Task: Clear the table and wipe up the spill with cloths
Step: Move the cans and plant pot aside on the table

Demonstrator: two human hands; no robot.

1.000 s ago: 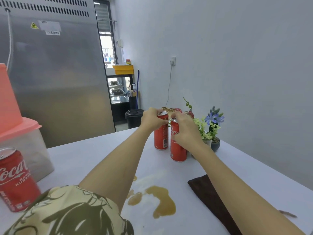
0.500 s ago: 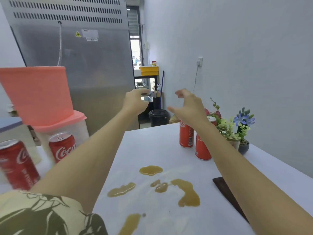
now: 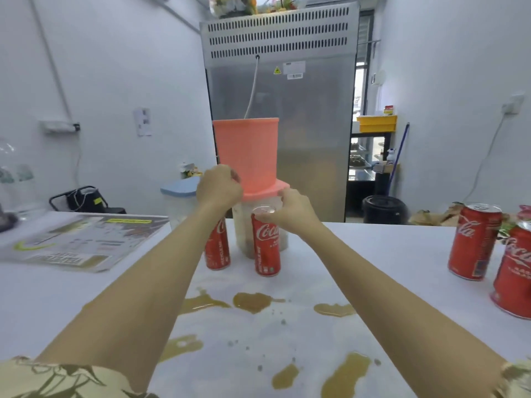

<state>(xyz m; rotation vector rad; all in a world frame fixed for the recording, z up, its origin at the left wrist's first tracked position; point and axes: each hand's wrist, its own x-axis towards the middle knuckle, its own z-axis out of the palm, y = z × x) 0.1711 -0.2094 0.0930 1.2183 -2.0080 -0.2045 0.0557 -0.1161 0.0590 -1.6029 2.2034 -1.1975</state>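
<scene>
Still clearing: the right hand [image 3: 293, 209] has its fingers curled around the top of a Coca-Cola can [image 3: 266, 245] in front of the pink-lidded container [image 3: 258, 193]; the left hand [image 3: 218, 186] hangs half-curled over the neighbouring can [image 3: 217, 247], apparently empty. Next, I'd guess, both cans get lifted away before the brown spill [image 3: 253, 301] nearer the person is wiped

Four red cola cans [image 3: 267, 244] upright on white table [image 3: 373, 248]; brown spill puddles [image 3: 253, 301] across near side.

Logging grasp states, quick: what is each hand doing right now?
Left hand: fingers curled above a can; contact cannot be told.
Right hand: grips the top of the other can.
</scene>
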